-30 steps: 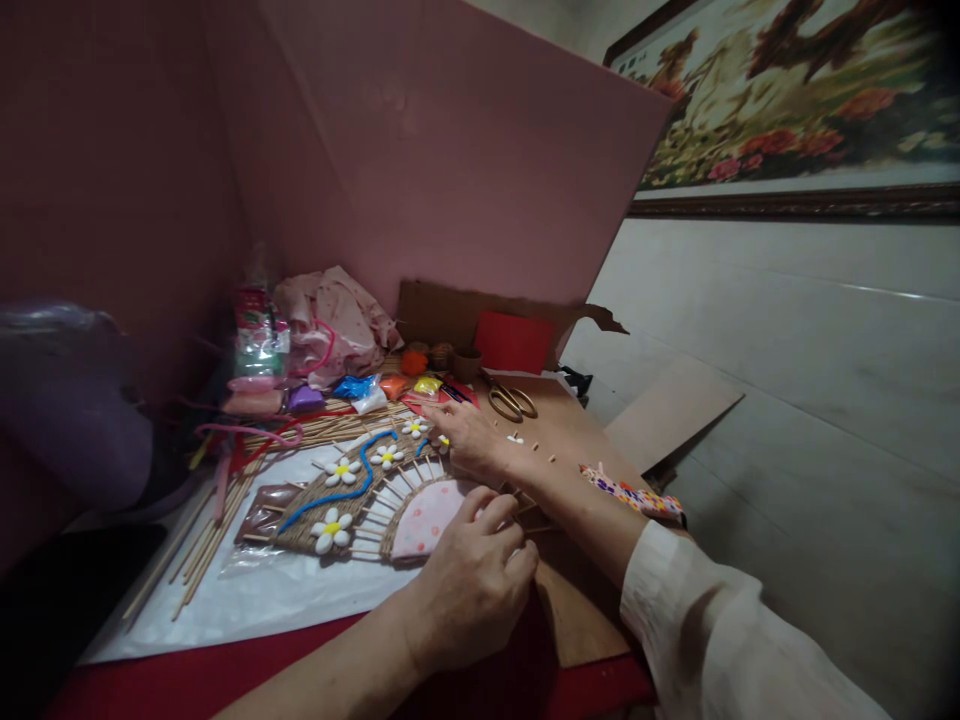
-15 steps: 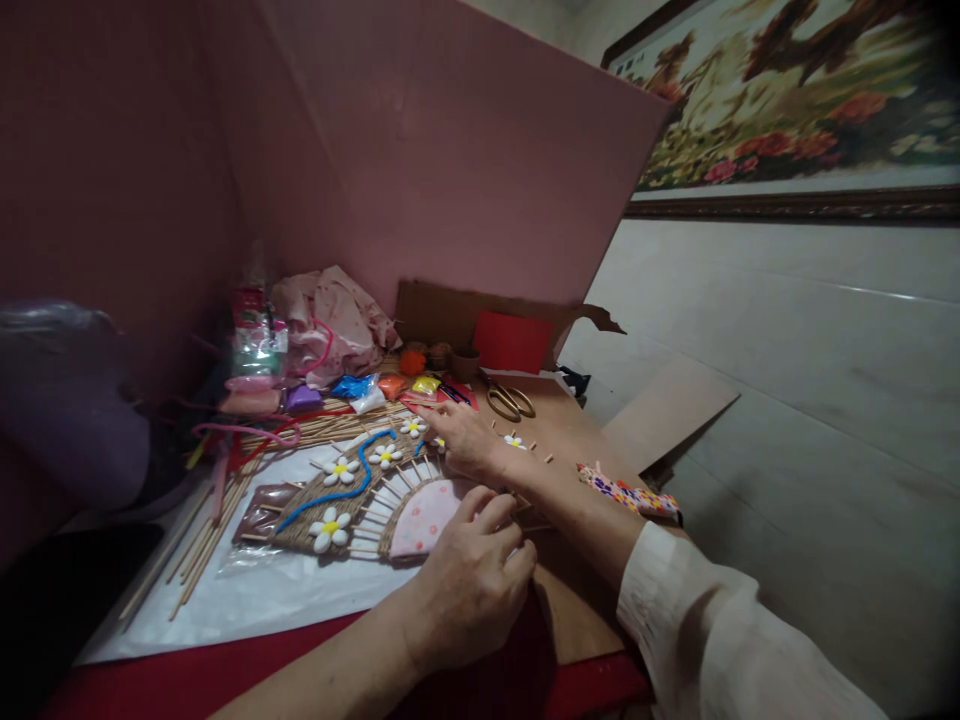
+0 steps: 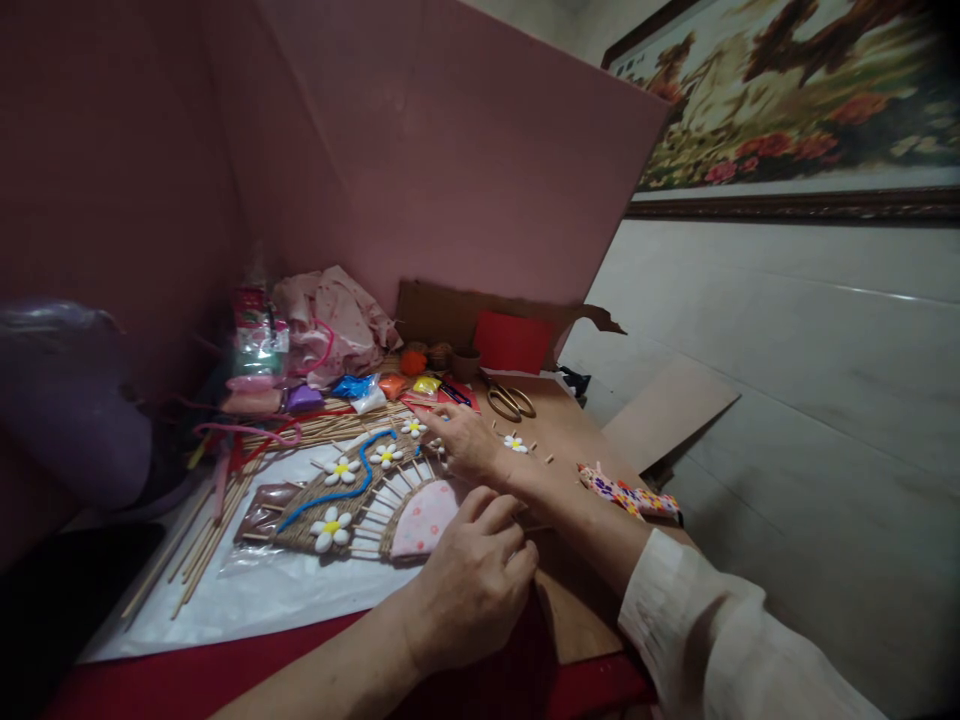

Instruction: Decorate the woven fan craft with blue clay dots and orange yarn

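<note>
The woven fan [image 3: 352, 495] lies flat on the white sheet [image 3: 247, 600], its pink base [image 3: 424, 518] toward the person. The left hand [image 3: 469, 590], at about five o'clock from the fan, rests with fingers curled loosely on that pink edge, pinning it rather than pinching anything. The right hand [image 3: 465, 440], at the fan's two o'clock, reaches its fingers to the rim by a small white flower [image 3: 413, 427]; whether the fingertips pinch something I cannot tell. A loose flower [image 3: 514, 442] sits just at three o'clock of that hand, scissors [image 3: 511, 401] beyond. To my eye the work wants steady downward pressure from the left hand and a light, precise touch from the right, so the sticks [image 3: 225, 510] and blue cord [image 3: 352, 480] don't shift
</note>
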Motion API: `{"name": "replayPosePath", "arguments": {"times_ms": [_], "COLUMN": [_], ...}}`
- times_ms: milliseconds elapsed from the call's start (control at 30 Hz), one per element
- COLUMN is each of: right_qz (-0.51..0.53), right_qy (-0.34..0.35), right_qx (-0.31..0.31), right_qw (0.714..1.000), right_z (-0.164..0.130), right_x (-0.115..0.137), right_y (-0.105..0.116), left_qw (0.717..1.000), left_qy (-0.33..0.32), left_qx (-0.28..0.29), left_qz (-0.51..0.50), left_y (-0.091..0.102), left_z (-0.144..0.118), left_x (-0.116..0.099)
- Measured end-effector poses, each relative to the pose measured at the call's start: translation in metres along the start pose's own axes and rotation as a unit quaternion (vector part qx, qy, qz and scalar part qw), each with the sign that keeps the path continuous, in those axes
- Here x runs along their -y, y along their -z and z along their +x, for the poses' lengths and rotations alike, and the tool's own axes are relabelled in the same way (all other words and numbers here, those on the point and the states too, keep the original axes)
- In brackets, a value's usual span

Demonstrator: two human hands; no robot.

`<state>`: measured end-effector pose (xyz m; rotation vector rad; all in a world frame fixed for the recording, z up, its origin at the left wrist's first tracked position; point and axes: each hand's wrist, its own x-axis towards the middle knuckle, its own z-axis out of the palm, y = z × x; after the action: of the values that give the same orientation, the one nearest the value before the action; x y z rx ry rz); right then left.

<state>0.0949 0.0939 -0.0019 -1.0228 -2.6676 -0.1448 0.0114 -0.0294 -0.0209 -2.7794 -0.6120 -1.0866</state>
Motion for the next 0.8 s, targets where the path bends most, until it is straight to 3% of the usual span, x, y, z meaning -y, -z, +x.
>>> {"name": "replayPosePath", "arguments": {"times_ms": [267,533,800], "right_qz": [-0.007,0.013,0.037], "right_qy": [-0.012,-0.011,-0.006], "right_qx": [0.048,-0.014,0.024], "right_qw": [0.999,1.0,0.999], "right_z": [-0.0011,0.0053,0.0018], "right_x": [0.009,0.0044,0.0027], "right_y": [0.0001,0.0037,-0.0026], "left_qw": [1.0,0.998,0.997], "left_qy": [0.0,-0.017,-0.023], "left_qx": [-0.002,-0.061,-0.076], "left_qz": [-0.004,-0.004,-0.005], "left_y": [-0.0009,0.0035,-0.0002], "left_z": [-0.0002,0.0034,0.0007], "left_x": [0.0002,-0.0034,-0.0025]}}
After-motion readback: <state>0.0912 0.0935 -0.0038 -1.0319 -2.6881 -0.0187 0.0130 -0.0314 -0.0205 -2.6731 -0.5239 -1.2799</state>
